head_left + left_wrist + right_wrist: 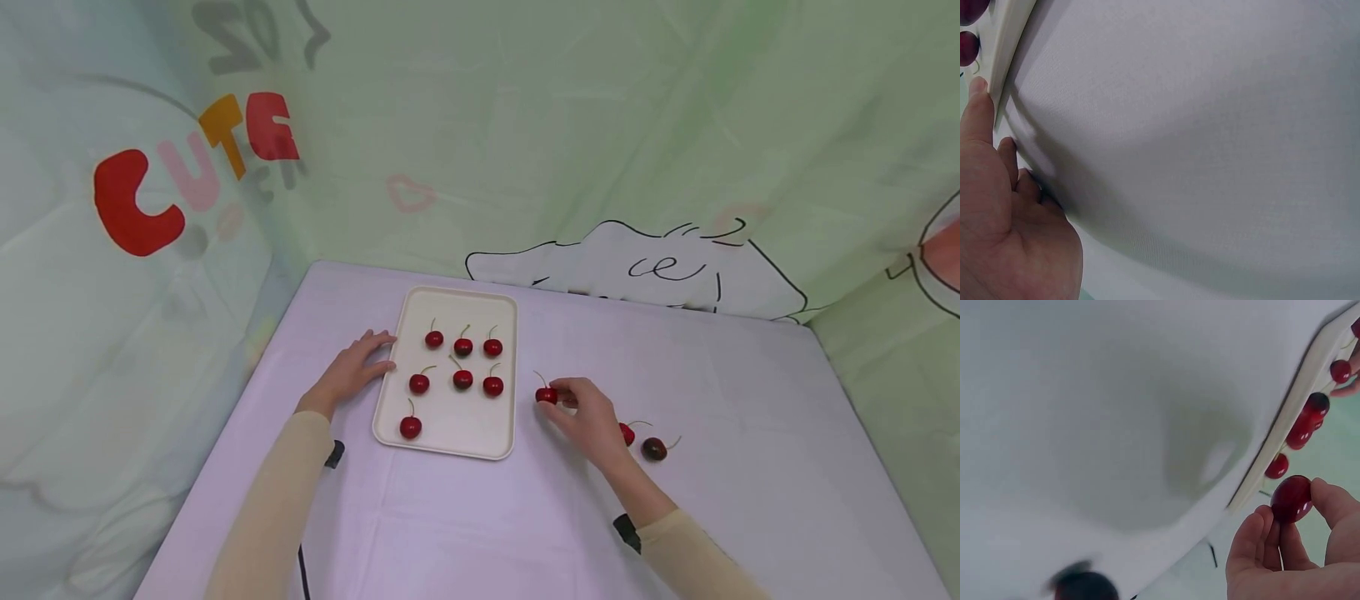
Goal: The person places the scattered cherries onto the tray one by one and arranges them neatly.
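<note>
My right hand [588, 417] pinches a dark red cherry [546, 395] between thumb and fingertips, just right of the tray; its thin stem points up. In the right wrist view that cherry [1292, 499] shows whole at the fingertips. The cream tray [450, 442] carries several stemmed cherries: three along the back, three in the middle and a single cherry [410, 427] at front left. At the tray's left edge rests my left hand [351, 371], its fingers extended and fingertips on the rim; the left wrist view shows the thumb [979, 115] at that rim.
Two more cherries lie on the lilac tablecloth [465, 525] beside my right wrist: a dark cherry [654, 449] and a red cherry [627, 433] partly hidden by the hand. Behind the table hangs a printed cloth [570, 150], with another at the left.
</note>
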`<move>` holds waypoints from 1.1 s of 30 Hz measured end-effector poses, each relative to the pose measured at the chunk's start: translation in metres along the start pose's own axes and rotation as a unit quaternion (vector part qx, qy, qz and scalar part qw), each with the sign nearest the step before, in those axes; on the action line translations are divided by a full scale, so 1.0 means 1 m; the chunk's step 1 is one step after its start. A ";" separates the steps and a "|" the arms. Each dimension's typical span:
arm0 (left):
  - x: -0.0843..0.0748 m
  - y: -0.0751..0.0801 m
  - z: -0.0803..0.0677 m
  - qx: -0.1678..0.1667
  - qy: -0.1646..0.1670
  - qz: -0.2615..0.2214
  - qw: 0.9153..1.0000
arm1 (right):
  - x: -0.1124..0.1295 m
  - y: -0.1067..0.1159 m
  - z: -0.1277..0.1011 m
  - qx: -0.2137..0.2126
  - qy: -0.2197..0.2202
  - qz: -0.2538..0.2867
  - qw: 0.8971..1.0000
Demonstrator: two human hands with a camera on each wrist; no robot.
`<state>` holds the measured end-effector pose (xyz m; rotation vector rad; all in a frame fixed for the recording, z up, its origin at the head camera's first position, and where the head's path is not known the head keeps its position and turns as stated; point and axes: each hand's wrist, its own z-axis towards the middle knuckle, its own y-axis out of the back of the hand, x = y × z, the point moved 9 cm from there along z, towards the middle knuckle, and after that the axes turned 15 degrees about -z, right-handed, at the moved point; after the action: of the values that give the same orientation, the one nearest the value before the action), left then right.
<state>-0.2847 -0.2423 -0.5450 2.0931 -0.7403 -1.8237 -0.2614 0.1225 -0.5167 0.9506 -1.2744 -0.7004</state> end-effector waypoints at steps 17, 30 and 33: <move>0.001 0.000 0.000 0.003 0.001 0.005 1.000 | 0.076 -0.050 -0.009 0.023 0.038 0.065 0.997; 0.002 0.000 0.001 0.004 -0.002 0.009 1.000 | 0.106 -0.073 -0.016 0.042 0.079 0.096 0.991; 0.002 0.000 0.002 0.002 -0.012 0.010 1.000 | 0.110 -0.071 -0.017 0.033 0.086 0.087 0.992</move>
<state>-0.2865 -0.2427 -0.5471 2.0617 -0.7705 -1.8414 -0.2200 -0.0027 -0.5287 0.9214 -1.2169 -0.4336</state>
